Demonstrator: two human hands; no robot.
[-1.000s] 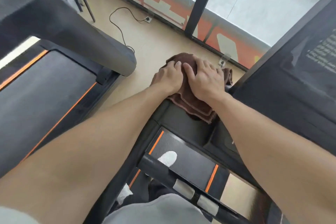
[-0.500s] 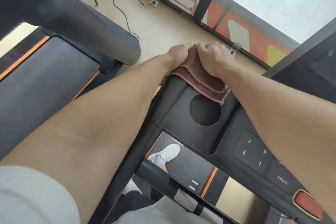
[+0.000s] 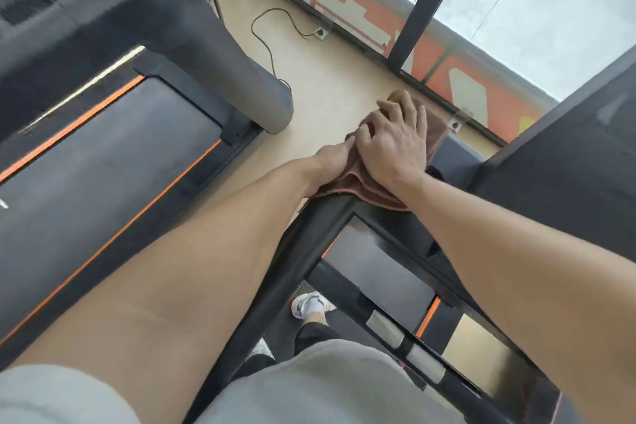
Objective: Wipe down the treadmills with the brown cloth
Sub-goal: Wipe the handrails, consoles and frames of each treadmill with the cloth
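A neighbouring treadmill (image 3: 103,162) fills the left side, its dark belt edged in orange and running from near left toward far right. The treadmill being cleaned (image 3: 309,237) takes up the right half, its black frame rail rising from the near centre toward the far right. On the far end of that rail lies the folded brown cloth (image 3: 364,188), its long axis following the rail, with the layered edges facing near. The right hand (image 3: 395,144) lies flat on top, fingers spread and pointing far, pressing the cloth down. The left hand (image 3: 332,160) touches the cloth's left edge; its fingers are hidden, so its grip cannot be told.
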